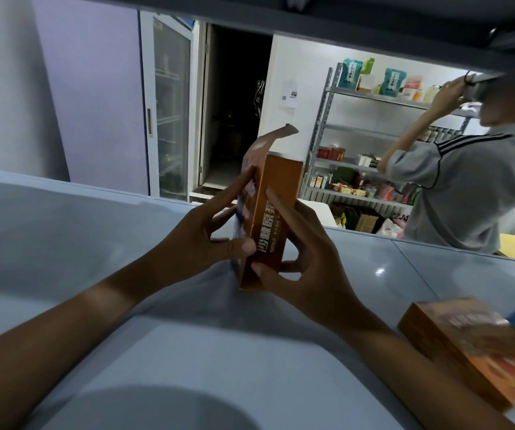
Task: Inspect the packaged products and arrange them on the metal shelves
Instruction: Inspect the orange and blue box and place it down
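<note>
Both hands (250, 243) around upright orange box (276, 206), top flap open.

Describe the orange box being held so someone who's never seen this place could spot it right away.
Start at the pale grey shelf surface across the foreground. Above its middle, the left hand and right hand grip an upright orange box. Unlike the other orange box lying flat at the lower right, it stands on end with its top flap open.

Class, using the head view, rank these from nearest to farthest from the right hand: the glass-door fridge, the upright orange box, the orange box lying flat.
1. Upright orange box, held in the right hand.
2. Flat orange box, lower right.
3. Glass-door fridge, far left background.
</note>
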